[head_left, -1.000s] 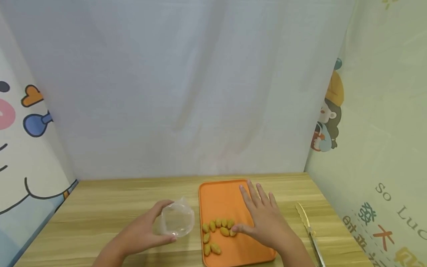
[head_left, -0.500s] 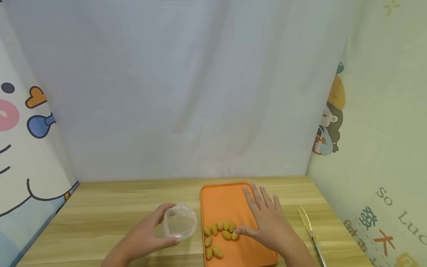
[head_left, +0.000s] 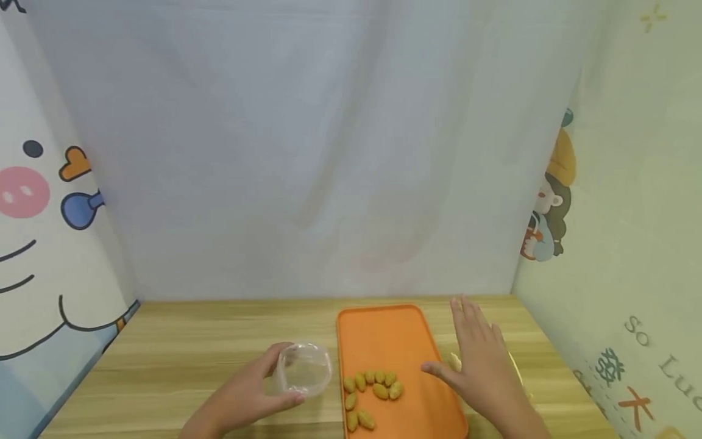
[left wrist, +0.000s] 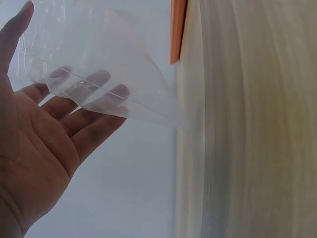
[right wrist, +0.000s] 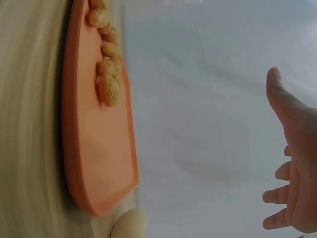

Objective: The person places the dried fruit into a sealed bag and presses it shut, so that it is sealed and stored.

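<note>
My left hand (head_left: pixel 249 390) holds a clear plastic bag (head_left: pixel 304 370) left of the orange tray, its round mouth facing up. In the left wrist view the fingers show through the bag's film (left wrist: pixel 99 64), with the thumb on the opposite side. Several yellow-brown nut-like pieces (head_left: pixel 381 391) lie on the tray (head_left: pixel 378 335), clustered toward its left and near part. My right hand (head_left: pixel 488 366) hovers over the tray's right edge, holding nothing, with fingers straight and thumb apart. Mostly hidden beneath it are the metal tongs (head_left: pixel 515 369).
A pale rounded piece (head_left: pixel 454 361) shows beside the tray near my right thumb; whether it belongs to the tongs I cannot tell. The wooden table (head_left: pixel 219 329) ends at a white cloth backdrop (head_left: pixel 307 152), with printed cloths at left and right.
My right hand has moved right, away from the pieces, and now covers much of the tongs. The left hand keeps the bag at the tray's left; the whole view has shifted slightly.
</note>
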Demonstrator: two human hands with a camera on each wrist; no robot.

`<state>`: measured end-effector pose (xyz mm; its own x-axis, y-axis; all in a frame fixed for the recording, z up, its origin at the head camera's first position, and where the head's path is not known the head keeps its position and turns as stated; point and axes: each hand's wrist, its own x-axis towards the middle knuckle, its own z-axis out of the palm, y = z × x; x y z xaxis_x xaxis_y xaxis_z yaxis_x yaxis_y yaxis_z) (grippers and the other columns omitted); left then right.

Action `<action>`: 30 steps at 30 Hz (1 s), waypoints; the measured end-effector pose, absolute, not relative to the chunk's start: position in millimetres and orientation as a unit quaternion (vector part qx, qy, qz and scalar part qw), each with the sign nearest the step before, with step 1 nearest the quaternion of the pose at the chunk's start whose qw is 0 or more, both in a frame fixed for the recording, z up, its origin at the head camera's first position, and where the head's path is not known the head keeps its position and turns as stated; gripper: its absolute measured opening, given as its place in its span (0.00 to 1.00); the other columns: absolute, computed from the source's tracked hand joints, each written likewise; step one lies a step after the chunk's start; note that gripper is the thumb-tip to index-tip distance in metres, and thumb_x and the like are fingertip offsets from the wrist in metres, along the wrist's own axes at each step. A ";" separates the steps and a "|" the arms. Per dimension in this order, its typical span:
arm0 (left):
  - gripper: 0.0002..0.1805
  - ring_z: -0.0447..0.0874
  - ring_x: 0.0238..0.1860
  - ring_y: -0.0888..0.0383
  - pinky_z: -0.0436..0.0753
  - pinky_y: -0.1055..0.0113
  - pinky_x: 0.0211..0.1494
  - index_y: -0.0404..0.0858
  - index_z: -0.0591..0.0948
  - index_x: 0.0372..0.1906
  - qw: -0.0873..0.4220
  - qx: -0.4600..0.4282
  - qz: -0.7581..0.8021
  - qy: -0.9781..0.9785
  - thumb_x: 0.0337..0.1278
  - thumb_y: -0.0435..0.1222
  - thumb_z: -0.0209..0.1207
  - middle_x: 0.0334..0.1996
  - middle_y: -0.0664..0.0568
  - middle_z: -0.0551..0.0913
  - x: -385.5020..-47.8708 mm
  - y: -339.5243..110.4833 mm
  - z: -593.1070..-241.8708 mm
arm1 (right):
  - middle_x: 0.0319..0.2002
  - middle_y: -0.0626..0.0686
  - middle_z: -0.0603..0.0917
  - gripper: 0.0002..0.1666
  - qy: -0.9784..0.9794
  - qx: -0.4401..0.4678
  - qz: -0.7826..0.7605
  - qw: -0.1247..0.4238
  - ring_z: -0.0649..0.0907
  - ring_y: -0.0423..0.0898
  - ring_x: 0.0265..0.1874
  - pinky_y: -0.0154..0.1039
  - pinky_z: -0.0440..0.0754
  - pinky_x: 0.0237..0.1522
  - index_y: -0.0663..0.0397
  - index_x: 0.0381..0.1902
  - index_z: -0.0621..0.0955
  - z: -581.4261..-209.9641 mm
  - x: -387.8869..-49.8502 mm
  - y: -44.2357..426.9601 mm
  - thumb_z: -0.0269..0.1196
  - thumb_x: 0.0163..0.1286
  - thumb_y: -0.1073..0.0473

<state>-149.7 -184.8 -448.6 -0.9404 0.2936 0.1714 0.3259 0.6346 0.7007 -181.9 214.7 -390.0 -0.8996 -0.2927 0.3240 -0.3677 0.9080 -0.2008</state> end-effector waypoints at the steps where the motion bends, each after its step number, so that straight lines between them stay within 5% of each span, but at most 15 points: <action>1: 0.38 0.82 0.53 0.56 0.81 0.55 0.50 0.60 0.67 0.65 0.016 -0.168 -0.392 -0.904 0.48 0.61 0.67 0.51 0.62 0.81 -149.2 -185.0 -448.5 | 0.77 0.62 0.51 0.70 -0.967 0.161 0.135 0.146 0.54 0.64 0.75 0.71 0.53 0.66 0.55 0.79 0.43 -390.4 -180.3 219.6 0.57 0.55 0.20; 7: 0.38 0.82 0.53 0.50 0.82 0.49 0.49 0.57 0.67 0.66 -0.003 -0.164 -0.398 -0.902 0.50 0.61 0.66 0.53 0.53 0.81 -148.5 -186.3 -445.0 | 0.76 0.67 0.50 0.74 -0.973 0.117 0.158 0.119 0.56 0.67 0.73 0.68 0.57 0.66 0.60 0.78 0.40 -404.4 -168.1 254.6 0.58 0.54 0.19; 12: 0.39 0.83 0.52 0.49 0.83 0.50 0.48 0.59 0.67 0.66 0.008 -0.172 -0.386 -0.906 0.49 0.62 0.66 0.54 0.52 0.82 -149.1 -186.1 -443.0 | 0.71 0.75 0.58 0.77 -0.982 0.086 0.145 0.085 0.65 0.73 0.66 0.67 0.64 0.62 0.72 0.75 0.48 -430.9 -157.6 285.2 0.61 0.50 0.18; 19: 0.37 0.83 0.52 0.48 0.83 0.50 0.47 0.57 0.68 0.66 0.005 -0.174 -0.390 -0.904 0.51 0.61 0.66 0.55 0.50 0.81 -149.8 -185.8 -441.1 | 0.57 0.82 0.69 0.77 -0.993 0.021 0.112 -0.027 0.75 0.78 0.50 0.69 0.74 0.49 0.79 0.69 0.51 -449.3 -158.0 314.5 0.60 0.49 0.17; 24: 0.37 0.82 0.54 0.52 0.83 0.54 0.48 0.58 0.69 0.65 -0.003 -0.171 -0.395 -0.903 0.50 0.62 0.65 0.55 0.53 0.82 -148.3 -187.9 -441.9 | 0.44 0.80 0.74 0.78 -0.989 -0.017 0.098 -0.106 0.80 0.71 0.38 0.64 0.78 0.39 0.83 0.66 0.51 -457.5 -163.1 323.4 0.60 0.48 0.16; 30: 0.37 0.82 0.53 0.55 0.83 0.57 0.47 0.58 0.70 0.64 0.003 -0.172 -0.388 -0.905 0.49 0.63 0.66 0.53 0.56 0.82 -146.1 -186.6 -443.9 | 0.33 0.69 0.79 0.77 -0.985 -0.032 0.095 -0.139 0.82 0.62 0.31 0.58 0.80 0.32 0.86 0.56 0.58 -472.8 -164.5 332.7 0.64 0.42 0.16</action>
